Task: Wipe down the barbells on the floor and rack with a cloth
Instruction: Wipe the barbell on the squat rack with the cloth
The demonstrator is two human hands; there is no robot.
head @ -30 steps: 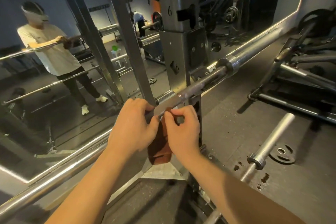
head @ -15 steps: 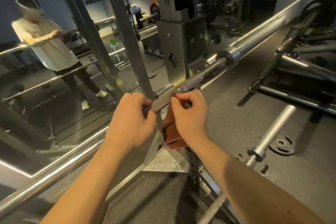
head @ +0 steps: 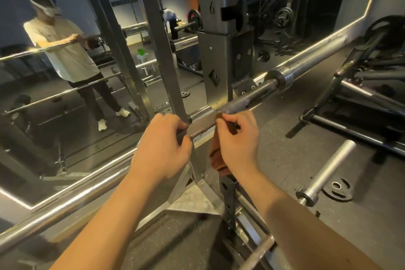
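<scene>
The racked barbell runs on a slant from the near left to the far right. Its shaft lies on a hook of the steel rack upright, and its chrome sleeve reaches on past the hook toward the far right. The left hand is clenched round the knurled shaft on the near-left side of the upright, fingers wrapped over the top of the bar. Just to its right, with a short stretch of bare knurling between them, the right hand grasps a brown cloth. Its fingers are curled over the bar and hold the cloth's upper edge against the shaft, while the rest of the cloth hangs bunched below the hand in front of the upright. On the dark rubber floor to the right lies a second barbell, its pale sleeve pointing away to the far right. A small weight plate lies flat just beside its collar. A wall mirror fills the left side and reflects a person in a light shirt standing at a bar with both hands on it. More gym machines stand at the far right.
</scene>
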